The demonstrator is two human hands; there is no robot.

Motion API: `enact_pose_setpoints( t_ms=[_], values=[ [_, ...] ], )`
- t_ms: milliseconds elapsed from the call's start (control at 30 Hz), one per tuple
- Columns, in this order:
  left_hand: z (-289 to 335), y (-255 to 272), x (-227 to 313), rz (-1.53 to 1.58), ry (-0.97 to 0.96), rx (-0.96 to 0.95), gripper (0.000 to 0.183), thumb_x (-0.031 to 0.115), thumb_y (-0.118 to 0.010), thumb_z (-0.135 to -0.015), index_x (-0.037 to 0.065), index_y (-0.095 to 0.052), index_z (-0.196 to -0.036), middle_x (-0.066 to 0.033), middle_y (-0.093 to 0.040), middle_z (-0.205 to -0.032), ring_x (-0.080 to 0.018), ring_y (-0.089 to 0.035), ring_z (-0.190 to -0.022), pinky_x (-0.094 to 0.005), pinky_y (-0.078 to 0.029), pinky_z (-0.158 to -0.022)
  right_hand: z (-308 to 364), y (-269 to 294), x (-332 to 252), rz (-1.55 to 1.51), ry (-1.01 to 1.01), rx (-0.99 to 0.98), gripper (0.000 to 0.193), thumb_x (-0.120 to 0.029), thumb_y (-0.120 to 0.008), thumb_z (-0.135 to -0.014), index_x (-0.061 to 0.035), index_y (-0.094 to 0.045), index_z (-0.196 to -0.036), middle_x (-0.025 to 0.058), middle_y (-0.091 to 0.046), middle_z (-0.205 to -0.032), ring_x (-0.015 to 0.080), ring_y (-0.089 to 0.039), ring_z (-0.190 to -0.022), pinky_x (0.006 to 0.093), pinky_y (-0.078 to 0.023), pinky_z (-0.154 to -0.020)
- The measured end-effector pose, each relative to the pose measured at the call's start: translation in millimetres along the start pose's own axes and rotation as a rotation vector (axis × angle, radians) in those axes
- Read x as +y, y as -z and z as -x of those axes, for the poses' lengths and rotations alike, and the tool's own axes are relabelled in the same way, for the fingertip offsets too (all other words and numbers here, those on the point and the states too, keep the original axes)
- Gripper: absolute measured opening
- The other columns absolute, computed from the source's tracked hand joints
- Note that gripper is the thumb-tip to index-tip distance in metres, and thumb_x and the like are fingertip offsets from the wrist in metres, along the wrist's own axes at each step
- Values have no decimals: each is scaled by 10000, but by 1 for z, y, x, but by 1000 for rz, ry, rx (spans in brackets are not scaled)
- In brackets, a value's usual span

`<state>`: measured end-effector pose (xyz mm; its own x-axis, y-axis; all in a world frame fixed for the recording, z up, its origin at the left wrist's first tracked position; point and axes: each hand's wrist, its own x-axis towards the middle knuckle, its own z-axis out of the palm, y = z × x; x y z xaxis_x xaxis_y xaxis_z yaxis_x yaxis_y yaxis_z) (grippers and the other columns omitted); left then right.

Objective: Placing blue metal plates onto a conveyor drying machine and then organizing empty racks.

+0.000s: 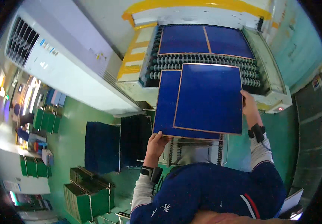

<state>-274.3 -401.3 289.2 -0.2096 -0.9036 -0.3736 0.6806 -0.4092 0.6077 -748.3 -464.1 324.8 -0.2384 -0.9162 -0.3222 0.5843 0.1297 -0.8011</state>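
Two flat blue panels with thin copper-coloured edges overlap in front of me, at the near end of a roller conveyor. The upper panel (209, 99) lies shifted to the right over the lower panel (164, 100), whose left side and bottom strip show. My left hand (157, 145) is closed on the bottom left corner of the lower panel, thumb on top. At the right edge of the upper panel my right hand (249, 104) grips, with its fingers partly hidden. Farther back, two more blue panels (183, 39) rest side by side on the rollers (206, 58).
The conveyor's pale frame (276, 74) borders the rollers. On the left stand a tall white cabinet unit (75, 67), a rack of dark upright panels (103, 147) and a green bin of boards (90, 201). A metal-framed stand (220, 151) is below the held panels.
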Motion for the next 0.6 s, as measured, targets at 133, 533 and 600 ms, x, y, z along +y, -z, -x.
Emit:
enact_pose_setpoints(
  t_ms=[133, 533, 600],
  values=[
    [-5, -13, 11, -36, -18, -41, 98, 122, -562, -934, 58, -629, -965, -97, -678, -927, -246, -662, -850, -397, -534, -736, 29, 25, -39, 500, 472, 490, 177, -217, -590, -869, -55, -646, -913, 47, -640, -824, 130, -587, -654, 284, -468, -572],
    [-18, -30, 18, -65, -86, -15, 96, 118, -553, -935, 68, -623, -978, -69, -671, -948, -211, -642, -859, -369, -527, -760, 108, 110, 53, -292, 26, 178, 500, -572, -465, -919, -100, -614, -841, 6, -596, -739, 133, -544, -637, 287, -413, -556],
    [-21, -31, 23, -52, -81, -10, 88, 101, -555, -933, 74, -624, -980, -62, -672, -944, -205, -643, -850, -366, -529, -755, 126, 53, 61, -514, -51, 129, 575, -637, -410, -909, -104, -626, -908, 20, -614, -794, 152, -558, -685, 288, -428, -573]
  ],
)
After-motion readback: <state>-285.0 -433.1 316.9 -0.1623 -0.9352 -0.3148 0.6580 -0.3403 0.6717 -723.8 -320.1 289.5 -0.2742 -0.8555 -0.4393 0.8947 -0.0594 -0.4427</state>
